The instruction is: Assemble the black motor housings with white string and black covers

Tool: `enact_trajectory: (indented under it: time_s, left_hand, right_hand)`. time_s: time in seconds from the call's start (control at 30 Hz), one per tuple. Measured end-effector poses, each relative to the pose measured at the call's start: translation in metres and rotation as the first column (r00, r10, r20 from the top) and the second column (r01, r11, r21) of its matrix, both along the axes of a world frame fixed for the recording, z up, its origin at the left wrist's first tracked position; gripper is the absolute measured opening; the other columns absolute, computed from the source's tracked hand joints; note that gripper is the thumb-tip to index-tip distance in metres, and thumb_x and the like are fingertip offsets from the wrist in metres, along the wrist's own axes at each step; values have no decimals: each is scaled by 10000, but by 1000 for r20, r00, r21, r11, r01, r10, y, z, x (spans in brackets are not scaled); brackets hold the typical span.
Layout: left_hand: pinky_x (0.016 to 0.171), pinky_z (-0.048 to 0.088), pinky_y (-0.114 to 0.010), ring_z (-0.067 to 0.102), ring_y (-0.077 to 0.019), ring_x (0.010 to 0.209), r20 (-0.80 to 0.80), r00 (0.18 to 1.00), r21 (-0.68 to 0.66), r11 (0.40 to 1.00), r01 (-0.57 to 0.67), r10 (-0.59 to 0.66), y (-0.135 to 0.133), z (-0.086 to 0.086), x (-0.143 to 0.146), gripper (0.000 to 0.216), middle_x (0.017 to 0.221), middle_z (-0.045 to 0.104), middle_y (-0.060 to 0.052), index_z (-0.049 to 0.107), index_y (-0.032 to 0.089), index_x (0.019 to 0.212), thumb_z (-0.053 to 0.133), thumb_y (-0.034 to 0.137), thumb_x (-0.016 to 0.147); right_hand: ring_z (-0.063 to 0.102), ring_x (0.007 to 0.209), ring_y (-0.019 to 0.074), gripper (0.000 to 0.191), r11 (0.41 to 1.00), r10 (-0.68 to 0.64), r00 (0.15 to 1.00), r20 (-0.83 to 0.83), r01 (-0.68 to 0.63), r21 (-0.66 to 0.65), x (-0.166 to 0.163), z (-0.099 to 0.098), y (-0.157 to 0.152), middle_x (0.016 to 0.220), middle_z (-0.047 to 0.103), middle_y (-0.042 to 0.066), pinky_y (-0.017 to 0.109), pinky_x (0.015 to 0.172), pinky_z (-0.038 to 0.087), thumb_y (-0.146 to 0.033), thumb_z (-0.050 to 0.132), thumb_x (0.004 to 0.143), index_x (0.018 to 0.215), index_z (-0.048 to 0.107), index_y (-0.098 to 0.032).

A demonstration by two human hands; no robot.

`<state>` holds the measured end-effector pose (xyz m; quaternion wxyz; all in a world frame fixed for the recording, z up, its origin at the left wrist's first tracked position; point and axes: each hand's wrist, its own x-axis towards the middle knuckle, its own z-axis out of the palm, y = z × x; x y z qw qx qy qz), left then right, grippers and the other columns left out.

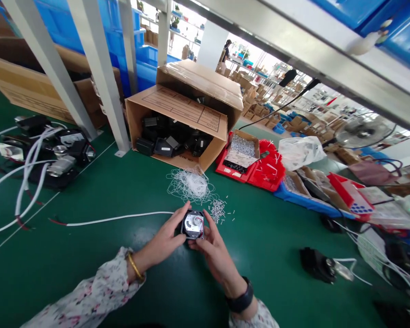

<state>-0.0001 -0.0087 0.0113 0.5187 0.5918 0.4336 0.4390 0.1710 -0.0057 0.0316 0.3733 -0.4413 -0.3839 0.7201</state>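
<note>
Over the green bench (89, 191): both your hands clamp one small black motor unit (193, 224).
Left hand (164, 239) and right hand (212, 246) fingers closed on its rims; likely rigid, light — keep off the thin red lead.

No legible text; only blurred print on the cardboard box (184, 107) flap.

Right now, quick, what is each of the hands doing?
Left hand: closed on the left side of the small black motor unit.
Right hand: closed on the same unit's right side.
</note>
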Motion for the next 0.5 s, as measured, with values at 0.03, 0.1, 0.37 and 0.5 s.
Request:
enact_trajectory:
  time_s: [0.03,0.1,0.37,0.5]
  left_hand:
    - [1122,172,-434,251,-224,1327,1,1000,6,1000,-6,6,0,0,1,744,1448,296,-50,209,197,1415,411,100,706]
    - [1122,171,-428,255,-224,1325,-11,1000,8,1000,-15,15,0,1,3,753,1440,305,-61,203,186,1416,419,101,700]
    - [1122,179,-421,250,-233,1327,-130,988,52,996,-73,80,-3,-5,10,823,1432,308,-84,137,196,1430,487,105,691]
    - [1121,194,-410,254,-235,1327,-174,982,135,990,-51,75,-4,-15,9,884,1438,299,-63,96,232,1435,498,84,662]
  right_hand:
    - [599,782,158,842,1000,-18,1000,-6,18,-9,-3,-2,-1,1113,550,63,331,773,462,-199,685,697,1391,217,-286]
    - [592,776,154,827,999,-33,999,-10,33,-14,-5,-6,-3,1102,559,58,322,766,463,-191,669,697,1390,227,-280]
    - [577,898,238,532,915,146,845,515,-314,256,37,33,47,1006,639,88,400,820,441,-400,641,766,1233,504,-187]
    - [591,869,239,281,729,-213,777,592,-277,626,-3,74,113,913,659,98,389,796,459,-400,516,853,988,606,-170]
